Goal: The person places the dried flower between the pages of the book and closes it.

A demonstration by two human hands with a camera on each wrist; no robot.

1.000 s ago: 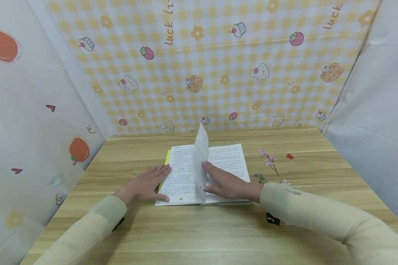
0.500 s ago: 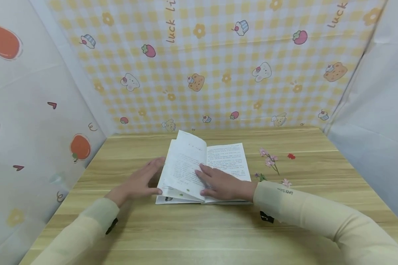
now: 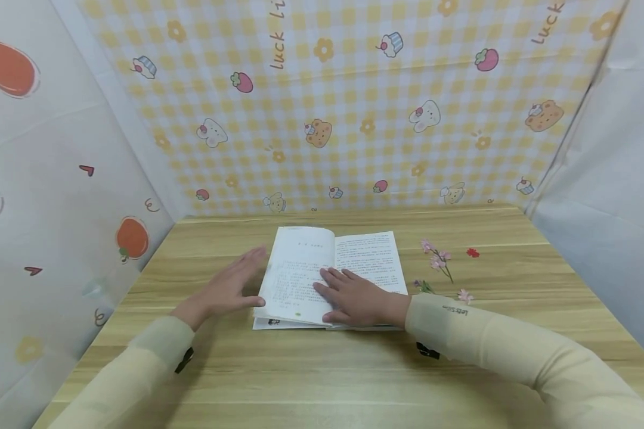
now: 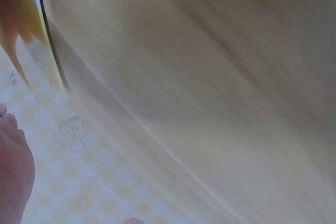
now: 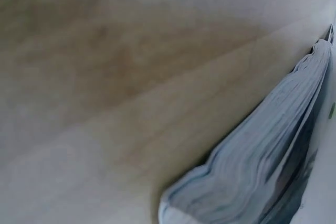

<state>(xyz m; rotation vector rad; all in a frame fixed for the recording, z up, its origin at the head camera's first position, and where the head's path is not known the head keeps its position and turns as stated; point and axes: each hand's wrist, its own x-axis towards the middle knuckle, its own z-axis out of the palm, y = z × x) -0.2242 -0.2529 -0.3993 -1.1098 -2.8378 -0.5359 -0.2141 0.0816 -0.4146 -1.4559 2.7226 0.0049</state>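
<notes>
An open book [image 3: 303,256] lies on the wooden table, its left-hand pages lifted slightly at the near edge. Flat across the lower middle of the book, near the gutter, rests my right hand [image 3: 359,299]. My left hand [image 3: 225,290] is beside the book's left side with fingers extended; its thumb tip is at the page edge, and contact is hard to tell. In the left wrist view, part of that hand [image 4: 14,169] shows near the book's yellow-orange cover [image 4: 26,17]. The right wrist view shows the book's stacked page edges [image 5: 247,150], without the hand.
Right of the book lie a pink flower sprig [image 3: 437,260], a small red flower [image 3: 473,253] and more small flowers [image 3: 464,296] partly behind the right sleeve [image 3: 477,325]. A patterned cloth backdrop [image 3: 343,161] stands behind the table [image 3: 322,381].
The upright pages have fallen over to the left and now lie nearly flat. My right hand moved with them and settled near the gutter; my left hand drew back off the left page.
</notes>
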